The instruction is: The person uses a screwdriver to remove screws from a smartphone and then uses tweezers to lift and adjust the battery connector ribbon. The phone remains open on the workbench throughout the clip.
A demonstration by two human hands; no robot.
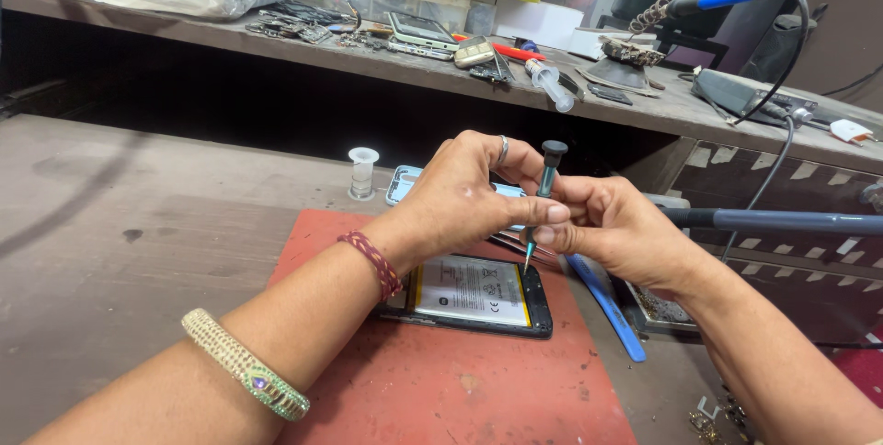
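at the far left a small clear bottle (362,172) with a white cap stands upright on the worn wooden table (138,224), well apart from the hands. just to its right a red mat (460,390) lies on the table, and on it rests an opened phone (474,293), back cover off, its battery showing face up. the left forearm crosses the mat from the lower left, wearing a beaded bracelet (246,377) near the elbow side and a braided red thread band (372,264) at the wrist. the left hand (460,197) hovers above the upper part of the phone, fingers curled in, with a ring (503,149) on one finger; its thumb and fingertips pinch the shaft of a small screwdriver (543,201). the screwdriver stands nearly upright between the two hands, its black round cap on top above the knuckles and its thin tip pointing down just over the phone's top right edge; whether the tip touches the phone cannot be told. the right hand (616,229) meets the left from the right side, fingers closed narrowly on the lower shaft, touching the left thumb. behind the hands a pale blue phone cover (405,180) lies partly hidden. right of the mat a blue plastic strip (607,302) lies slantwise beside a small tray (658,312), and a grey rod (782,221) runs across at the far right.
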